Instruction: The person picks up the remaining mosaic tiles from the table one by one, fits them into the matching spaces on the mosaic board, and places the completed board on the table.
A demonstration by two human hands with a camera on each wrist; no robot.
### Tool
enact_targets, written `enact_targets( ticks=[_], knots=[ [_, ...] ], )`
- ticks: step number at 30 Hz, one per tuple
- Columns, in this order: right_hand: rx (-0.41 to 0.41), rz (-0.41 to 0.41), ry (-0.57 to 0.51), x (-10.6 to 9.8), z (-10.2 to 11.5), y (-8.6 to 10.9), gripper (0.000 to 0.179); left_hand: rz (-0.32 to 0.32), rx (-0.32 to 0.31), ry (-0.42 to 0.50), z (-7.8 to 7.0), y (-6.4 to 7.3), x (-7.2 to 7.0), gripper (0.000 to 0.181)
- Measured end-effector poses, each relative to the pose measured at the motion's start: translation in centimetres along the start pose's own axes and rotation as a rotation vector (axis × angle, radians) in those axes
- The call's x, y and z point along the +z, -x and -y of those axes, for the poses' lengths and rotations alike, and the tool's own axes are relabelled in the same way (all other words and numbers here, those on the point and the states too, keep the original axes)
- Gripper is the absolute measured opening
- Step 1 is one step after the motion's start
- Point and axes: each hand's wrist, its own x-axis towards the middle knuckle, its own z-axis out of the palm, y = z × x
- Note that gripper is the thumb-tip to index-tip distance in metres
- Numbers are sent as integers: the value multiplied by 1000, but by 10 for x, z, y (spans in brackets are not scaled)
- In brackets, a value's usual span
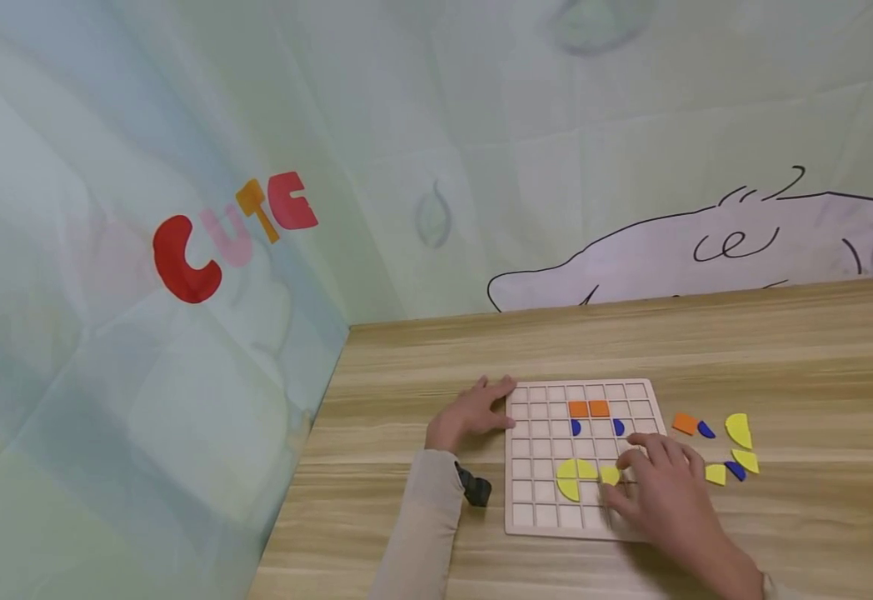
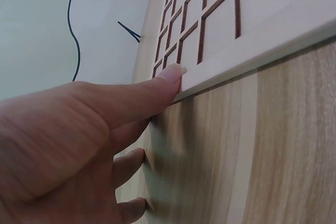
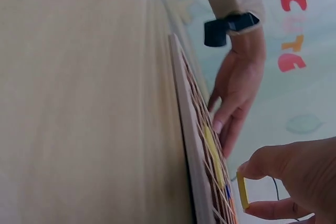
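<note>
A pale wooden grid board [image 1: 522, 471] lies on the table. Its cells hold two orange squares [image 1: 589, 408], a blue half-round piece [image 1: 576, 427], another blue half-round piece [image 1: 619, 427] and several yellow quarter-round pieces [image 1: 567, 469]. Over the lower right part, my right hand [image 1: 665, 492] pinches a small yellow piece [image 3: 242, 190] between thumb and finger. The right wrist view shows this piece edge-on, apart from the board. At the board's left side rests my left hand [image 1: 474, 414], fingers extended. Its thumb [image 2: 169, 74] touches the rim in the left wrist view.
Right of the board lie loose pieces: an orange square [image 1: 685, 423], a blue piece [image 1: 706, 429], a yellow piece [image 1: 739, 430] and several more. A black device [image 1: 474, 486] is strapped to the left wrist. A printed cloth [image 1: 436, 275] hangs behind the table.
</note>
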Motion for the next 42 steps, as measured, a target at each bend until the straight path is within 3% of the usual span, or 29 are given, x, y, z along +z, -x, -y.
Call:
enact_targets(
  ticks=[4,17,28,35,42],
  knots=[
    [-25,26,37,8,7,4,28,1,13,6,1,0,0,69],
    [-64,-19,74,21,15,7,31,-4,14,29,-1,2,-3,69],
    [-78,-30,69,16,15,9,26,-2,20,24,-1,2,-2,69],
    [-108,9,69,18,17,9,26,1,26,12,-1,1,-2,69],
    [-120,-29,87,20,16,9,23,2,17,17,-1,1,-2,69]
  ],
)
